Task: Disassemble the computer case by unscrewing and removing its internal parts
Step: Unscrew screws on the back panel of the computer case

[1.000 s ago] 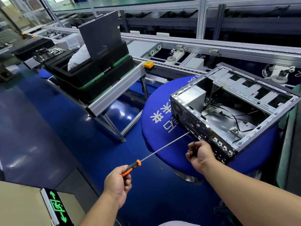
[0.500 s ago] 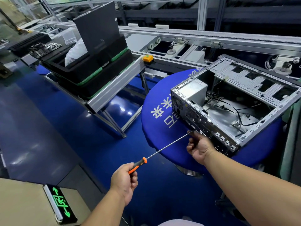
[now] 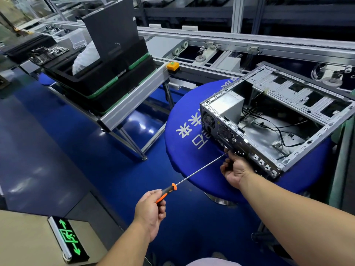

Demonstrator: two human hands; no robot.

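An open grey computer case (image 3: 299, 104) lies on its side on a round blue table (image 3: 184, 143), rear panel facing me. Inside it sit a silver power supply (image 3: 228, 106) and loose black cables (image 3: 276, 129). My left hand (image 3: 151, 210) grips the orange-and-black handle of a long screwdriver (image 3: 199, 171). Its thin shaft runs up and right to the case's lower rear edge. My right hand (image 3: 235, 168) is curled at the shaft's tip, against the rear panel; whether it pinches the shaft or a screw is hidden.
Left of the table, stacked black bins (image 3: 103, 77) rest on an aluminium stand (image 3: 134, 100). A conveyor line (image 3: 230, 41) runs behind, with an orange button box (image 3: 172, 66). A green exit sign (image 3: 67, 239) lies on the floor near my left arm.
My view has shifted a little, so the case sits higher in frame. The right hand has moved slightly up along the rear panel, and the screwdriver's tip stays at the panel.
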